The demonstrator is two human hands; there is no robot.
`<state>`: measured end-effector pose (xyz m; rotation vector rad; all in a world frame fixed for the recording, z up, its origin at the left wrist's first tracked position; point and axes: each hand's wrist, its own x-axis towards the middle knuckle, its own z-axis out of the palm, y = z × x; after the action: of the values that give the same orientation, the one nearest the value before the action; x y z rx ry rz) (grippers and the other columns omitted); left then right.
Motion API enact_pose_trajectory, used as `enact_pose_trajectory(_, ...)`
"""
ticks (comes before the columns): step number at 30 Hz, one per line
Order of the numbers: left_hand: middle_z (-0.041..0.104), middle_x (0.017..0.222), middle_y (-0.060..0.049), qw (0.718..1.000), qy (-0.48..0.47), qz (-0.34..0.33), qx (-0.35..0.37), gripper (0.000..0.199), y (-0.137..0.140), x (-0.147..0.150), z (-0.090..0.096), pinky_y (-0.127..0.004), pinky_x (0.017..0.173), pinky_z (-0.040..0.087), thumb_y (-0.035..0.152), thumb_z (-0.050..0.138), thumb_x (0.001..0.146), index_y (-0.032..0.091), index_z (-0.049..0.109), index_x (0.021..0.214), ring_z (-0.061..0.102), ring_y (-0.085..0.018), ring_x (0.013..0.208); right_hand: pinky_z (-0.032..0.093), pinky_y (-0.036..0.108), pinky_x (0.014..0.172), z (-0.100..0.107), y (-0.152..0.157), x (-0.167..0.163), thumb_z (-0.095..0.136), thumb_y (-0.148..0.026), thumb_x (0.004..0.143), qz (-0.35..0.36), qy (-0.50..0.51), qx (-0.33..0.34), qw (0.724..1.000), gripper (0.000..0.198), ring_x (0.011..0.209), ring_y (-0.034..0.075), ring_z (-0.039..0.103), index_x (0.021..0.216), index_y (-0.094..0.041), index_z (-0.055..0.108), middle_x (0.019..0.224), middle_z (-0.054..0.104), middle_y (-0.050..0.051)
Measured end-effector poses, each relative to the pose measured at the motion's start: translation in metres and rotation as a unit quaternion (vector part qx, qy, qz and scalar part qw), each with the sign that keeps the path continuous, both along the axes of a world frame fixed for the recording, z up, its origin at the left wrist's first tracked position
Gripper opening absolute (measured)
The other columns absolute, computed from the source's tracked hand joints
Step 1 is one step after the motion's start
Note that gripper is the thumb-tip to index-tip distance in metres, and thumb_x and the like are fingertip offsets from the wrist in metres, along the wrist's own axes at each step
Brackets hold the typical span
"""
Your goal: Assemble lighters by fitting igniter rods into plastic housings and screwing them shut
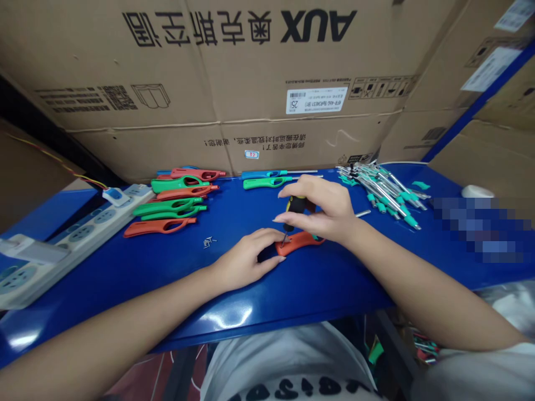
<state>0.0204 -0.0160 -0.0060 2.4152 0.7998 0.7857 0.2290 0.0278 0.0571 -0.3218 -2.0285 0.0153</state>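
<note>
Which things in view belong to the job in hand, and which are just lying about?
Job, apparently: screwdriver, orange handle under its tip, small screws, teal-ended metal rods, coloured handles at left.

Probably just about: power strip, cardboard panel, white round object.

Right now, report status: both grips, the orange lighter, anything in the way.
Left grip on orange lighter. Right grip holding screwdriver, tip down at lighter's left end. Small metal pieces off left, apart from the work.

Two hands [246,259], one screwdriver [296,205], one power strip [92,223]
</note>
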Motion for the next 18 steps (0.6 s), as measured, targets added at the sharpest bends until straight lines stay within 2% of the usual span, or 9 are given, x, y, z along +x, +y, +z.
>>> enact_pose_trajectory(2,0.07,0.121,-0.01,1.0,0.004,-0.001,-0.003,0.027,0.0003,0.0003,0.0008,-0.041,0.102,0.053,0.024,0.064,0.095,0.02,0.061,0.121,0.065,-0.024,0.115,0.056,0.03,0.08,0.0009,-0.0024,-0.0004,0.05,-0.036,0.102,0.03,-0.014,-0.055,0.998,0.029,0.087,0.016,0.068,0.115,-0.017,0.067,0.103,0.073,0.008)
enact_pose_trajectory(4,0.069,0.122,-0.01,1.0,0.007,-0.003,-0.007,0.028,0.0006,0.0006,0.0013,-0.04,0.102,0.053,0.023,0.065,0.094,0.02,0.061,0.122,0.065,-0.023,0.116,0.057,0.029,0.077,0.0021,-0.0052,-0.0016,0.036,-0.028,0.107,0.065,-0.027,-0.145,0.987,0.036,0.081,0.013,0.067,0.132,-0.017,0.059,0.117,0.071,0.01)
enact_pose_trajectory(6,0.069,0.122,-0.01,1.0,0.006,-0.003,-0.008,0.029,0.0007,0.0007,0.0012,-0.04,0.103,0.053,0.022,0.065,0.094,0.019,0.061,0.122,0.064,-0.023,0.117,0.056,0.026,0.071,0.0025,-0.0064,-0.0028,0.036,-0.026,0.107,0.082,-0.035,-0.194,0.977,0.037,0.071,0.009,0.064,0.137,-0.017,0.056,0.115,0.072,0.009)
enact_pose_trajectory(8,0.069,0.123,-0.01,1.0,0.004,-0.003,-0.007,0.029,0.0004,0.0006,0.0008,-0.04,0.104,0.052,0.022,0.065,0.094,0.019,0.061,0.123,0.064,-0.023,0.117,0.055,0.025,0.07,0.0016,-0.0052,-0.0034,0.05,-0.029,0.103,0.058,-0.024,-0.165,0.984,0.03,0.066,0.009,0.063,0.127,-0.017,0.063,0.105,0.074,0.007)
enact_pose_trajectory(11,0.069,0.122,-0.009,1.0,0.001,0.004,-0.003,0.028,-0.0004,0.0004,0.0004,-0.041,0.104,0.053,0.023,0.065,0.094,0.021,0.061,0.122,0.065,-0.024,0.117,0.055,0.027,0.073,-0.0003,-0.0025,-0.0026,0.069,-0.036,0.091,-0.01,-0.003,-0.055,0.998,0.024,0.07,0.012,0.065,0.106,-0.018,0.071,0.091,0.074,0.004)
enact_pose_trajectory(13,0.07,0.121,-0.009,1.0,0.0,0.005,-0.002,0.028,-0.0007,0.0004,0.0007,-0.041,0.103,0.053,0.023,0.065,0.094,0.02,0.061,0.122,0.066,-0.024,0.116,0.056,0.029,0.076,0.0001,-0.0027,-0.0018,0.066,-0.038,0.093,-0.019,-0.001,-0.025,1.0,0.023,0.078,0.015,0.067,0.104,-0.018,0.071,0.091,0.073,0.006)
enact_pose_trajectory(14,0.07,0.122,-0.01,1.0,0.001,0.004,-0.003,0.028,-0.0007,0.0004,0.0009,-0.041,0.103,0.053,0.023,0.065,0.094,0.02,0.061,0.122,0.066,-0.024,0.116,0.056,0.03,0.077,0.0011,-0.0036,-0.0016,0.059,-0.037,0.098,-0.011,-0.003,-0.04,0.999,0.025,0.083,0.016,0.068,0.107,-0.017,0.071,0.099,0.074,0.008)
enact_pose_trajectory(16,0.069,0.122,-0.01,1.0,0.005,0.001,-0.007,0.029,-0.0004,0.0006,0.0014,-0.041,0.103,0.053,0.022,0.064,0.094,0.02,0.061,0.123,0.065,-0.024,0.117,0.058,0.031,0.079,0.0039,-0.0062,-0.0016,0.043,-0.032,0.104,0.028,-0.01,-0.113,0.993,0.032,0.086,0.015,0.069,0.119,-0.017,0.068,0.116,0.071,0.011)
enact_pose_trajectory(18,0.069,0.122,-0.01,1.0,0.004,-0.002,-0.01,0.028,0.0001,0.0008,0.0015,-0.041,0.102,0.053,0.022,0.064,0.094,0.02,0.062,0.122,0.065,-0.024,0.117,0.058,0.03,0.078,0.0065,-0.008,-0.0021,0.037,-0.028,0.106,0.078,-0.022,-0.191,0.978,0.037,0.084,0.013,0.068,0.129,-0.017,0.063,0.117,0.071,0.011)
